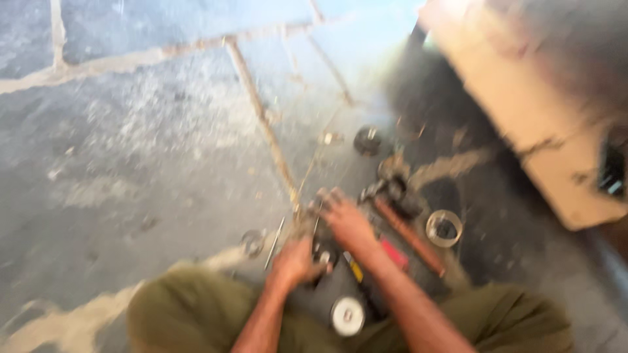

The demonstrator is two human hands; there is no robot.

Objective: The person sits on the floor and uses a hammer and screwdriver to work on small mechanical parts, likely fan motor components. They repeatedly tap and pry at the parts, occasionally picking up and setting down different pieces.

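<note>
The frame is blurred by motion. My left hand is closed around a small part on top of a dark machine assembly lying between my knees on the floor. Just beyond it, my right hand rests on the upper end of the same assembly, fingers curled over it; what it grips is unclear. A reddish-brown rod and a red piece lie along the assembly's right side. A white round cap sits at its near end.
Cracked grey stone floor spreads left. Scattered on it are a metal ring, a dark round part, a thin metal rod and a small round piece. A pale wooden bench or box stands at right.
</note>
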